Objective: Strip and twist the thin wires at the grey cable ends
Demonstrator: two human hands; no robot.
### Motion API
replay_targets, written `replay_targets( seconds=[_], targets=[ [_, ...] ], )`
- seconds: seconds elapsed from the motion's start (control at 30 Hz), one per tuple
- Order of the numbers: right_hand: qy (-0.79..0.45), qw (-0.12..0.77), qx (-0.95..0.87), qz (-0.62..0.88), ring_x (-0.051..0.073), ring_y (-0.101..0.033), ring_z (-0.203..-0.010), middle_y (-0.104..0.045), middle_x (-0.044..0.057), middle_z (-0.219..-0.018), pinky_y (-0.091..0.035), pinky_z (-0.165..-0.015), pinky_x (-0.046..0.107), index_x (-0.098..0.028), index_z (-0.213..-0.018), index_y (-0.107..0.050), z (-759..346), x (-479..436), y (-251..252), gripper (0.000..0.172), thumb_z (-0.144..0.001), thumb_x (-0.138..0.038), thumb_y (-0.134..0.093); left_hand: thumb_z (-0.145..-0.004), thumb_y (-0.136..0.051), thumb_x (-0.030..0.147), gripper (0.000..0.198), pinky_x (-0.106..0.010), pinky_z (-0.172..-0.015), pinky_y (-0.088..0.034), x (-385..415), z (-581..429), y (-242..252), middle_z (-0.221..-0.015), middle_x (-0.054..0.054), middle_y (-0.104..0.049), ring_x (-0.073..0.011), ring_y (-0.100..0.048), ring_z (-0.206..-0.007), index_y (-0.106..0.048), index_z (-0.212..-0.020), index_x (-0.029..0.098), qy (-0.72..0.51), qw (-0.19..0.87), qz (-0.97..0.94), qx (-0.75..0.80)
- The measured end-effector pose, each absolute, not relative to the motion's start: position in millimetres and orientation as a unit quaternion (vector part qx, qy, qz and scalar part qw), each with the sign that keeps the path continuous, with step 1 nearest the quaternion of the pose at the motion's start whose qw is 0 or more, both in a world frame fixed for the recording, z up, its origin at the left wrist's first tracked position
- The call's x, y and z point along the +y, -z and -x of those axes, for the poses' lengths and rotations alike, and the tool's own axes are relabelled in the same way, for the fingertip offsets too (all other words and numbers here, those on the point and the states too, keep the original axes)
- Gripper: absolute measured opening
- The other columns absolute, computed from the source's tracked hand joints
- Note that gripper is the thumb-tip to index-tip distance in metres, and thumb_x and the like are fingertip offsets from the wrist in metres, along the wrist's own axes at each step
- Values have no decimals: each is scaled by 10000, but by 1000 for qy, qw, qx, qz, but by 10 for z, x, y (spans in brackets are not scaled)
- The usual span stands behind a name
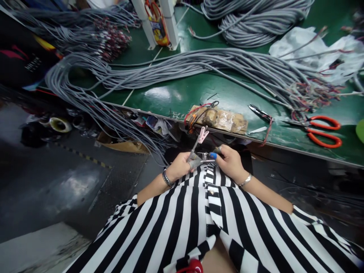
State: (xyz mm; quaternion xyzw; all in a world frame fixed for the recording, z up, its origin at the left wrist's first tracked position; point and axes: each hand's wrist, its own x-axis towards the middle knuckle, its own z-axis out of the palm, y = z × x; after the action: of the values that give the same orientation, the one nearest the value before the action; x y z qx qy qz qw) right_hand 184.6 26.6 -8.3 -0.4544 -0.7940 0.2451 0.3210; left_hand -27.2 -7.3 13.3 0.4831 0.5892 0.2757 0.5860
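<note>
My left hand (183, 165), with grey wrapping on its fingertips, is closed on a grey cable (193, 148) in front of my striped shirt. A pink clip (203, 135) shows just above this hand, by the cable's upper part. Close on the right, my right hand (229, 161) has thumb and fingers pinched together, with a blue covering on one fingertip. Thin pale strands (207, 160) run between the two hands; what the right fingers hold is too small to name.
Long grey cables (170, 70) lie across the green table (182, 93) and hang over its left front edge. Orange-handled scissors (321, 129), small black snips (259, 112) and a worn wooden block (222, 118) lie near the edge. A cable coil (256, 26) is behind.
</note>
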Motion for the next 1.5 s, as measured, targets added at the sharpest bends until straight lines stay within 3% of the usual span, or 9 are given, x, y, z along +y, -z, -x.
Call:
replay_targets(
  seconds=[0.13, 0.33, 0.63, 0.8, 1.03, 1.13, 1.3, 1.37, 1.5],
  targets=[
    [-301, 291, -836, 354, 118, -469, -598, -506, 12, -682, -335, -565, 251, -186, -630, -501, -1861, 267, 76, 268, -860, -323, -514, -733, -643, 258, 136, -169, -431, -295, -76, 282, -88, -500, 56, -503, -39, -382, -416, -616, -758, 127, -329, 538, -492, 600],
    [-261, 279, -777, 501, 129, -453, -590, -477, 6, -655, -323, -560, 262, -189, -629, -471, -1824, 321, 94, 302, -856, -381, -525, -677, -712, 312, 227, -178, -426, -273, -82, 257, -31, -473, 73, -451, -33, -320, -405, -570, -671, 134, -319, 601, -467, 565],
    [-316, 275, -847, 327, 100, -420, -559, -465, -2, -643, -302, -536, 242, -184, -599, -462, -1877, 278, 27, 296, -858, -317, -517, -710, -659, 252, 134, -210, -595, -435, -53, 279, 78, -679, 3, -620, -92, -526, -604, -641, -764, 130, -372, 491, -509, 601],
    [-259, 307, -776, 487, 120, -425, -577, -465, 2, -637, -309, -552, 255, -191, -608, -447, -1822, 345, 90, 316, -859, -370, -515, -698, -686, 271, 157, -198, -553, -412, -110, 227, 110, -625, 18, -589, -77, -484, -554, -622, -713, 129, -329, 535, -527, 573],
    [-341, 373, -746, 433, 127, -467, -620, -488, 0, -663, -371, -593, 258, -191, -672, -515, -1944, 350, 33, 266, -868, -369, -541, -734, -662, 316, 185, -191, -536, -403, -78, 336, 157, -617, 29, -570, -72, -477, -542, -604, -751, 141, -378, 462, -493, 634],
    [-319, 347, -724, 503, 144, -501, -652, -534, 12, -688, -386, -620, 275, -188, -702, -548, -2014, 409, 119, 265, -858, -401, -552, -778, -629, 380, 230, -184, -477, -368, -99, 387, 123, -567, 49, -531, -57, -433, -461, -582, -792, 155, -370, 492, -490, 617],
    [-426, 338, -685, 484, 166, -582, -731, -645, 27, -815, -446, -681, 283, -193, -915, -616, -2014, 462, 169, 274, -865, -450, -536, -845, -536, 453, 344, -178, -491, -387, -112, 379, 79, -631, 1, -566, -64, -498, -518, -546, -696, 143, -326, 582, -491, 560],
    [-401, 324, -721, 463, 170, -584, -760, -646, 36, -849, -441, -694, 286, -195, -965, -627, -2006, 454, 97, 282, -899, -430, -486, -849, -538, 445, 353, -190, -532, -416, -98, 363, 65, -625, -5, -569, -74, -511, -544, -554, -673, 139, -315, 583, -506, 552],
    [-209, 259, -824, 458, 172, -519, -725, -613, 64, -814, -371, -667, 309, -175, -878, -677, -2058, 434, -120, 312, -930, -361, -431, -831, -587, 394, 272, -235, -643, -463, -86, 376, 43, -677, -23, -633, -112, -566, -632, -633, -746, 140, -325, 480, -599, 553]
  ],
)
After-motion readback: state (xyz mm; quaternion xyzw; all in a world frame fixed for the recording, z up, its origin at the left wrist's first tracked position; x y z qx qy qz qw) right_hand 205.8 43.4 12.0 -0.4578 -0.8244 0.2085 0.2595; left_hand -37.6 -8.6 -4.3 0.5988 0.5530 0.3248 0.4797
